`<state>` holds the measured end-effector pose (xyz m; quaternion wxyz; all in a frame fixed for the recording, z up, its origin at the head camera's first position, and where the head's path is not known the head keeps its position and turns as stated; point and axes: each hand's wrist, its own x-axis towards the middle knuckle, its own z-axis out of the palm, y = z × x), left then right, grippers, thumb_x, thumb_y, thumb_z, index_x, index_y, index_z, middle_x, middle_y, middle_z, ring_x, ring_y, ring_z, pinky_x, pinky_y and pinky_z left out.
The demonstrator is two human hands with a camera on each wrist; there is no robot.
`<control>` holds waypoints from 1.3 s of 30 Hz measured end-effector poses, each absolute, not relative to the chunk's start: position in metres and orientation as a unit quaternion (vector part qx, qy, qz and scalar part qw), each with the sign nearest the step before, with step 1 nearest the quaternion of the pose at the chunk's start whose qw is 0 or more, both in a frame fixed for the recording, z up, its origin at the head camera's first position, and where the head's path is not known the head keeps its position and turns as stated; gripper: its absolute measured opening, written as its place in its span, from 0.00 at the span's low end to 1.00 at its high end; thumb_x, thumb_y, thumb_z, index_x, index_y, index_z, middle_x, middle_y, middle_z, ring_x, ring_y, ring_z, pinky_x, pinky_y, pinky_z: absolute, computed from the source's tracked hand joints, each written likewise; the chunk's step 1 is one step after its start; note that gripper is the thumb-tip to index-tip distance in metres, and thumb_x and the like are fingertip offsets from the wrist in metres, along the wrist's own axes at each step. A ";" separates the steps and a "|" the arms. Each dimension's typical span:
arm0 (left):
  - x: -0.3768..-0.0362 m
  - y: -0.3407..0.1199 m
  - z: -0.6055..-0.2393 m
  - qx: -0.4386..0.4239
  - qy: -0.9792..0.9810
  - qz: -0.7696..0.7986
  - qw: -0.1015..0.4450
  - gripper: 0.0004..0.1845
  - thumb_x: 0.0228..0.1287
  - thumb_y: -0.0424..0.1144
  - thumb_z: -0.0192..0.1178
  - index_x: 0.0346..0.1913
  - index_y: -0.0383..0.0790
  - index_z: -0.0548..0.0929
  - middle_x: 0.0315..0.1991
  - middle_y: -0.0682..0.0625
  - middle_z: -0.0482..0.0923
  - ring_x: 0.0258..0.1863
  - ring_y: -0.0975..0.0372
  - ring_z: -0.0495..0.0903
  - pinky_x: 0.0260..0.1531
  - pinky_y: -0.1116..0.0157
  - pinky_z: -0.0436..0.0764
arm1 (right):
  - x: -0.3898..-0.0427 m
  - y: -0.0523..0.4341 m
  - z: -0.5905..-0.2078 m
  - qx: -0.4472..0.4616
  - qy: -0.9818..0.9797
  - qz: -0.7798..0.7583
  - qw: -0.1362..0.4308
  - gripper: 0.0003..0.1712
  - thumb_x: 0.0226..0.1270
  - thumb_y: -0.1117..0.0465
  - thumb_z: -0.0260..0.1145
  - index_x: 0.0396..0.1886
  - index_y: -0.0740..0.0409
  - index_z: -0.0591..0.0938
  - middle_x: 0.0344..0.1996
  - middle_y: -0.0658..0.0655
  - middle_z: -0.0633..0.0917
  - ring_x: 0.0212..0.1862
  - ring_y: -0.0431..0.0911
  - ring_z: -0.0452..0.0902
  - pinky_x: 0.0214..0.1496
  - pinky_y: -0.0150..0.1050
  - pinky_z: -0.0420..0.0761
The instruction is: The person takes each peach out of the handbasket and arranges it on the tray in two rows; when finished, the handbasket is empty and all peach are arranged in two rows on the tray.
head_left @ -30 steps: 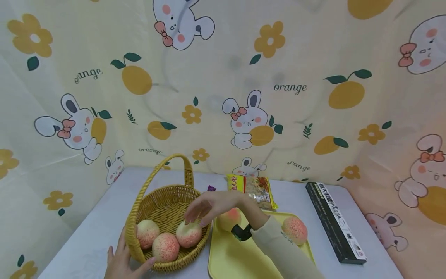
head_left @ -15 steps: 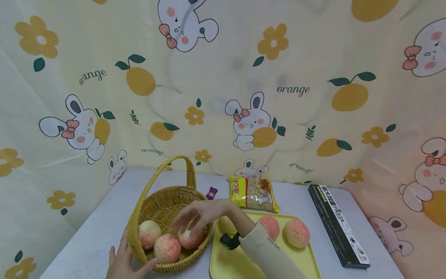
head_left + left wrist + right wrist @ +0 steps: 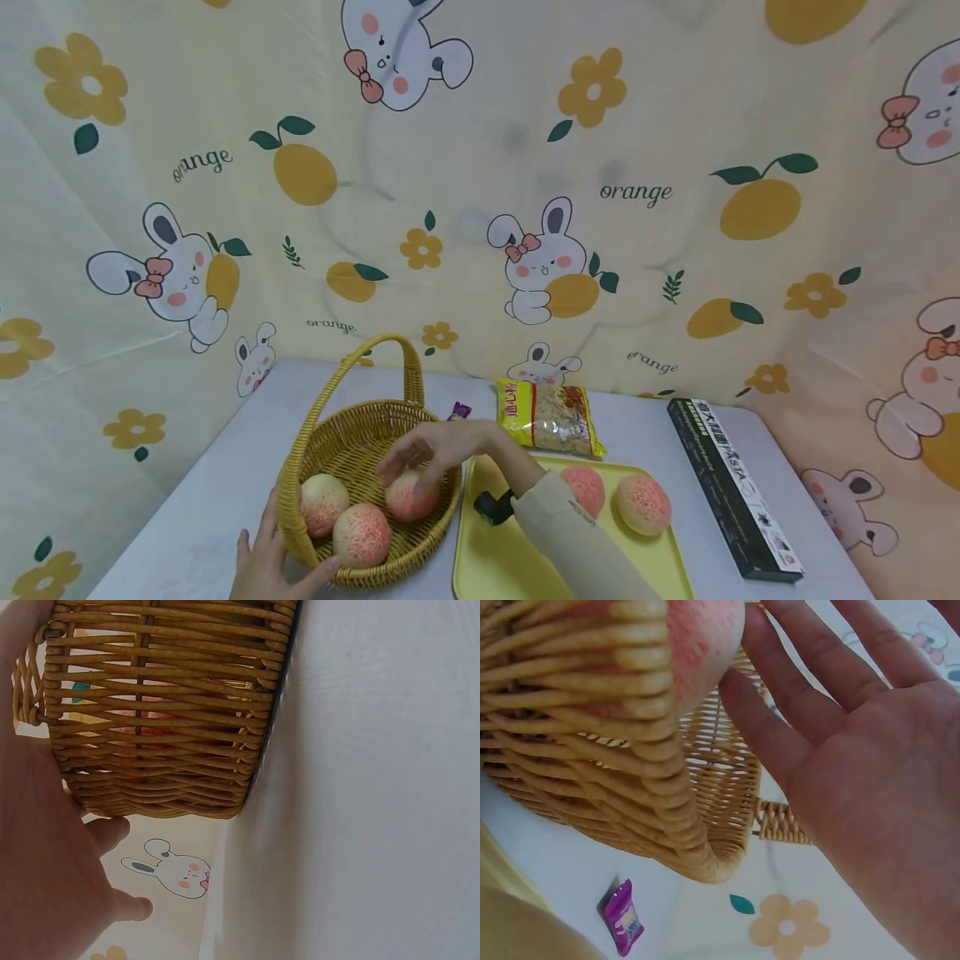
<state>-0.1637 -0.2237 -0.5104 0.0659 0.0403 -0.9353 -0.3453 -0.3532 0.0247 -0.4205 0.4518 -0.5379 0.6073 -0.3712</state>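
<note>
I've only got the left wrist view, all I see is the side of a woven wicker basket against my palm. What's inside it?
Observer: Three round pink-and-cream peaches lie in the woven wicker basket.
Operator: Where's the right hand?
Observer: The right hand is over the basket, palm open, its fingers touching the rightmost peach.
Operator: Anything next to the basket?
Observer: A flat yellow plastic tray sits right beside it, with two more peaches in view, the nearer one and the farther one.
</note>
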 end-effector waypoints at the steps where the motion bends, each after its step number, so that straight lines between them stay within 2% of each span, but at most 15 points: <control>1: -0.164 -0.224 -0.510 0.041 -0.935 -0.346 0.065 0.55 0.55 0.63 0.69 0.75 0.29 0.61 0.78 0.30 0.39 0.70 0.28 0.52 0.54 0.19 0.41 | -0.356 0.023 -0.421 -0.538 0.609 -0.369 0.452 0.33 0.63 0.74 0.65 0.68 0.75 0.68 0.62 0.74 0.74 0.65 0.51 0.73 0.69 0.41 0.70; 10: -0.163 -0.222 -0.511 0.030 -0.931 -0.353 0.086 0.56 0.55 0.61 0.69 0.78 0.36 0.54 0.78 0.32 0.39 0.70 0.28 0.50 0.53 0.19 0.41 | -0.372 0.005 -0.432 -0.514 0.623 -0.351 0.473 0.35 0.61 0.75 0.65 0.69 0.74 0.67 0.65 0.74 0.72 0.63 0.46 0.74 0.64 0.34 0.73; 15: -0.161 -0.223 -0.512 0.024 -0.931 -0.351 0.100 0.55 0.56 0.60 0.69 0.79 0.37 0.54 0.78 0.32 0.41 0.70 0.28 0.51 0.53 0.19 0.41 | -0.376 -0.002 -0.427 -0.500 0.642 -0.334 0.476 0.37 0.61 0.75 0.67 0.70 0.72 0.67 0.68 0.71 0.70 0.68 0.49 0.69 0.67 0.33 0.69; 19: -0.161 -0.226 -0.514 0.023 -0.929 -0.355 0.101 0.55 0.56 0.59 0.69 0.79 0.38 0.53 0.78 0.32 0.41 0.70 0.28 0.51 0.53 0.19 0.40 | -0.378 -0.007 -0.418 -0.483 0.663 -0.324 0.471 0.38 0.60 0.74 0.69 0.71 0.68 0.69 0.70 0.67 0.69 0.71 0.50 0.66 0.72 0.40 0.65; 23: -0.162 -0.226 -0.516 0.025 -0.929 -0.358 0.089 0.55 0.56 0.60 0.69 0.78 0.36 0.54 0.77 0.30 0.41 0.70 0.28 0.50 0.52 0.19 0.41 | -0.379 -0.007 -0.420 -0.474 0.676 -0.325 0.461 0.35 0.59 0.74 0.70 0.68 0.66 0.73 0.69 0.64 0.72 0.70 0.44 0.65 0.75 0.48 0.60; 29: -0.161 -0.226 -0.515 0.026 -0.932 -0.349 0.096 0.56 0.55 0.60 0.69 0.78 0.33 0.56 0.76 0.29 0.43 0.69 0.27 0.53 0.52 0.19 0.43 | -0.381 -0.005 -0.429 -0.478 0.688 -0.299 0.457 0.32 0.56 0.74 0.72 0.63 0.65 0.78 0.63 0.54 0.76 0.66 0.41 0.67 0.68 0.36 0.67; 34: -0.161 -0.225 -0.515 0.022 -0.928 -0.355 0.107 0.55 0.56 0.59 0.69 0.78 0.36 0.55 0.77 0.30 0.43 0.70 0.28 0.51 0.52 0.18 0.42 | -0.384 -0.008 -0.431 -0.491 0.684 -0.288 0.456 0.32 0.57 0.71 0.73 0.63 0.63 0.78 0.61 0.48 0.77 0.64 0.39 0.68 0.69 0.36 0.66; 39: -0.162 -0.223 -0.515 0.022 -0.927 -0.360 0.104 0.55 0.56 0.58 0.69 0.79 0.37 0.54 0.77 0.30 0.43 0.69 0.28 0.52 0.51 0.18 0.43 | -0.384 -0.011 -0.436 -0.491 0.675 -0.271 0.480 0.32 0.58 0.72 0.72 0.64 0.65 0.77 0.56 0.48 0.79 0.56 0.36 0.73 0.61 0.33 0.74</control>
